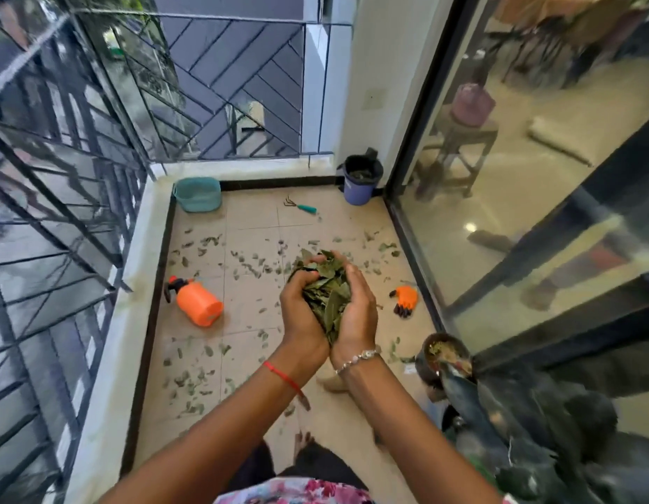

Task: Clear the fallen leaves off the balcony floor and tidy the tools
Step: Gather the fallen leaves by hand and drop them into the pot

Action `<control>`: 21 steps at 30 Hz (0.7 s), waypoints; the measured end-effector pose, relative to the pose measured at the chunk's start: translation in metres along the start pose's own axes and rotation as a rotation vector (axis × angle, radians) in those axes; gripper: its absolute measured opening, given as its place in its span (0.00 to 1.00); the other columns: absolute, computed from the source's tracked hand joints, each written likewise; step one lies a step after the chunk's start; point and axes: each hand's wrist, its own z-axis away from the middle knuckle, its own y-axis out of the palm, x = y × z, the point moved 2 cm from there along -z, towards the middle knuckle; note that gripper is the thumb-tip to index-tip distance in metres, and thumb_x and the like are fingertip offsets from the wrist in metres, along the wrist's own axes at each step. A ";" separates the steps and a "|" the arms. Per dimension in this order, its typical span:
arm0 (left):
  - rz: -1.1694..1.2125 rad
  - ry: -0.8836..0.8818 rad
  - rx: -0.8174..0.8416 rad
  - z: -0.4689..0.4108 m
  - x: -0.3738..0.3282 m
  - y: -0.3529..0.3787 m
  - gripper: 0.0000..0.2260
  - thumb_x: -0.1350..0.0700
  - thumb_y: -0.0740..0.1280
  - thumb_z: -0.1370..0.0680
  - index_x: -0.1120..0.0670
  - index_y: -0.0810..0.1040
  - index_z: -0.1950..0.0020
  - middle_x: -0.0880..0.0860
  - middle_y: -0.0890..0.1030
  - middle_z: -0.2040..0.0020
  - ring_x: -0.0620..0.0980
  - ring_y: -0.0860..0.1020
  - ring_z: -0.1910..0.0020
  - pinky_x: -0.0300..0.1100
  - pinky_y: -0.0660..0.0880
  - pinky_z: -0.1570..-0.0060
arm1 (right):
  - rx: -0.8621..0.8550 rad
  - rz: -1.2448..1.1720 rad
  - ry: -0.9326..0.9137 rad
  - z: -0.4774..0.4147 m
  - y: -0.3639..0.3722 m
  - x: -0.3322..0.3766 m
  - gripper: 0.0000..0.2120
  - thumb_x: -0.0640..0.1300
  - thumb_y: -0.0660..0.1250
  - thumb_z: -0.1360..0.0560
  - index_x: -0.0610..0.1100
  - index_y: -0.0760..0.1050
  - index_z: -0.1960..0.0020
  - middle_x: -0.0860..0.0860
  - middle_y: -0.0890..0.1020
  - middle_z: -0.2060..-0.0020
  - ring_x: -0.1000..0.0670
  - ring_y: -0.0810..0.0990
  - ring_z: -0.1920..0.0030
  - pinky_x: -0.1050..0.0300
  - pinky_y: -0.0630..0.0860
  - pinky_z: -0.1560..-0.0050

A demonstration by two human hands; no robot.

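View looking down a narrow tiled balcony from a standing person's head. At the bottom edge, a strip of pink floral clothing [308, 492]. Two bare forearms reach forward from it: a red thread [283, 376] circles the left wrist and a silver beaded bracelet [357, 358] the right.

The left hand [301, 314] and right hand [357, 314] are pressed together side by side, palms up, in a cup held above the floor. The fingers of both curl up and inward, clasping a heap of green leaves [326, 291] that fills the cup and spills over the fingertips.

Low on the right, near the wrists, stands a dark round plant pot [447, 354] with large dark foliage.

Below and beyond the hands, the beige floor tiles [250, 212] are strewn with many small fallen leaves [212, 241], spread from the near end to past the middle. An orange spray bottle [197, 301] with a black nozzle lies on its side to the left. Orange gloves [405, 299] with dark fingertips lie to the right, near the track of a glass sliding door [515, 212].

Farther on, a small hand rake [301, 206] with a teal handle lies flat. In the far left corner sits a teal basket [198, 194]; in the far right corner, a purple bin [361, 183] with dark leaves inside. A black metal railing [79, 140] runs along the left side and the far end
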 end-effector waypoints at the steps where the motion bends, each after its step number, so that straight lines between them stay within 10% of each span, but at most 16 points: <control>1: 0.041 0.012 -0.023 -0.011 -0.008 0.006 0.22 0.61 0.52 0.23 0.57 0.81 0.69 0.53 0.82 0.68 0.49 0.81 0.70 0.38 0.79 0.65 | 0.009 0.011 0.008 -0.011 0.010 0.006 0.13 0.39 0.56 0.20 0.45 0.80 0.49 0.44 0.81 0.46 0.46 0.79 0.44 0.55 0.77 0.46; 21: -0.084 -0.101 0.041 -0.388 -0.159 0.156 0.24 0.61 0.51 0.23 0.56 0.81 0.72 0.52 0.81 0.68 0.48 0.81 0.70 0.36 0.79 0.65 | -0.184 0.033 -0.087 -0.372 0.223 0.016 0.14 0.39 0.56 0.20 0.46 0.79 0.54 0.52 0.84 0.58 0.52 0.82 0.54 0.59 0.78 0.52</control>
